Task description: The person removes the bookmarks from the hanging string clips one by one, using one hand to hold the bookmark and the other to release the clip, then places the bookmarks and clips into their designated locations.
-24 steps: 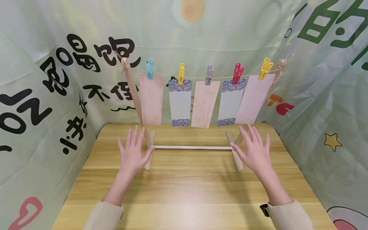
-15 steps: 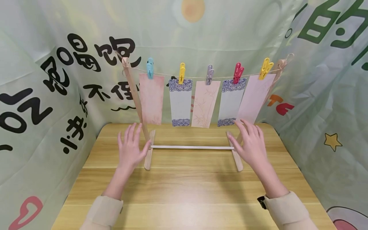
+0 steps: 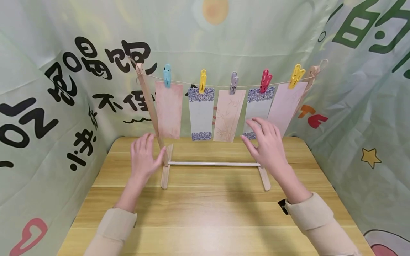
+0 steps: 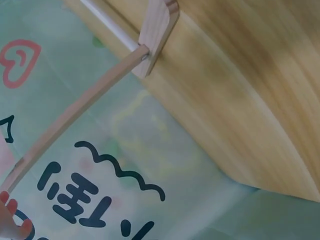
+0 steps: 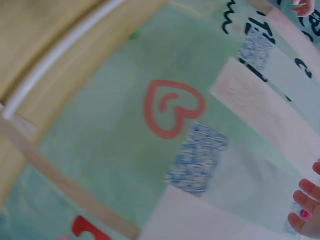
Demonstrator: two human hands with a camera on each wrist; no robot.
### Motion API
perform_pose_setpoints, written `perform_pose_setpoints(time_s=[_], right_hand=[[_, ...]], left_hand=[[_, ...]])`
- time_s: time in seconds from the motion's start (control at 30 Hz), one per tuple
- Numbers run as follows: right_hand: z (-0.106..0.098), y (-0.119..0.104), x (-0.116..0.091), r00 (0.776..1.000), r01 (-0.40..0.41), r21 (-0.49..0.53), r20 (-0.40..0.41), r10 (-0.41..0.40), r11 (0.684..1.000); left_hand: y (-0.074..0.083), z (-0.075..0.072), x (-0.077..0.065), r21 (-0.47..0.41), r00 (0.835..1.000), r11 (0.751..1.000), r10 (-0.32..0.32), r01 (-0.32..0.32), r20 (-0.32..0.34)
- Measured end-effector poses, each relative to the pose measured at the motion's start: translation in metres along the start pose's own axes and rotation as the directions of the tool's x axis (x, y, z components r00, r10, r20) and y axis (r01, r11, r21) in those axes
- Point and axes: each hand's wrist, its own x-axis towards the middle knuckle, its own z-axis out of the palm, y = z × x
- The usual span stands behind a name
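Observation:
A wooden drying rack carries a string (image 3: 217, 86) with several paper cards pegged along it. My right hand (image 3: 267, 147), fingers spread and slightly bent, is in front of the right blue-patterned card (image 3: 258, 106) and hides part of its lower end. To that card's right hangs a pale pink card (image 3: 286, 103) under a yellow clothespin (image 3: 296, 76); a red clothespin (image 3: 265, 81) holds the patterned one. My left hand (image 3: 144, 156) is beside the left wooden post (image 3: 150, 103), thumb close to it; contact is unclear. Both hands hold nothing.
Further left hang a bamboo-print card (image 3: 228, 115), another blue-patterned card (image 3: 201, 113) and a pink card (image 3: 169, 110). A white rod (image 3: 214, 164) joins the rack's feet on the wooden table (image 3: 205, 209). A printed cloth (image 3: 224, 39) surrounds the table.
My right hand has moved up and left, from beside the right foot to before the right patterned card. The left hand's fingers have bent a little more. Rack and cards look unchanged.

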Motion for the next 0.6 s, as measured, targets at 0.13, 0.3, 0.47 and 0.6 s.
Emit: perform_pose_setpoints(time_s=[0.13, 0.3, 0.47, 0.6], right_hand=[[-0.006, -0.008, 0.019, 1.0, 0.026, -0.008, 0.016, -0.026, 1.0], [-0.01, -0.016, 0.039, 0.995, 0.096, -0.021, -0.026, -0.096, 0.995], [-0.009, -0.024, 0.056, 0.984, 0.17, -0.035, -0.048, -0.171, 0.985], [-0.008, -0.031, 0.068, 0.975, 0.214, -0.04, -0.052, -0.216, 0.976]], left_hand=[[-0.002, 0.0, 0.006, 0.002, 0.999, 1.0, 0.025, -0.025, -0.039], [-0.003, 0.0, 0.013, 0.006, 0.999, 1.0, 0.027, -0.027, -0.033], [-0.005, 0.0, 0.018, 0.008, 1.0, 1.0, 0.013, -0.013, -0.009], [-0.007, 0.0, 0.022, 0.008, 1.0, 1.0, 0.005, -0.006, 0.01]])
